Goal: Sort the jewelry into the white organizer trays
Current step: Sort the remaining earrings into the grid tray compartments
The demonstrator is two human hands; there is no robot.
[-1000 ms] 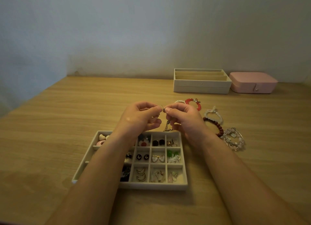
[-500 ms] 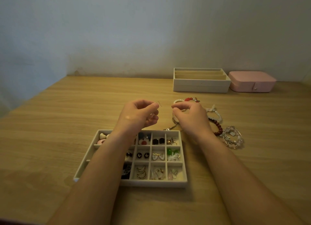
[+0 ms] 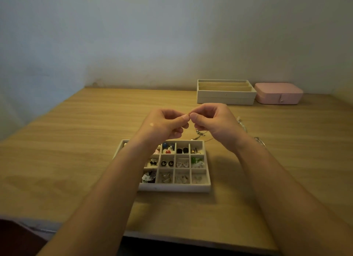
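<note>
A tiny piece of jewelry, too small to identify, is held in the air above the far edge of the white organizer tray. The left hand and right hand meet fingertip to fingertip, each pinching the piece between thumb and forefinger, the other fingers curled in. The tray lies on the table under the wrists, and its small compartments hold earrings, among them black studs and a green pair. A thin chain lies just beyond the tray, with a bracelet partly hidden behind the right wrist. Against the wall stand stacked white trays and, beside them, a closed pink box.
</note>
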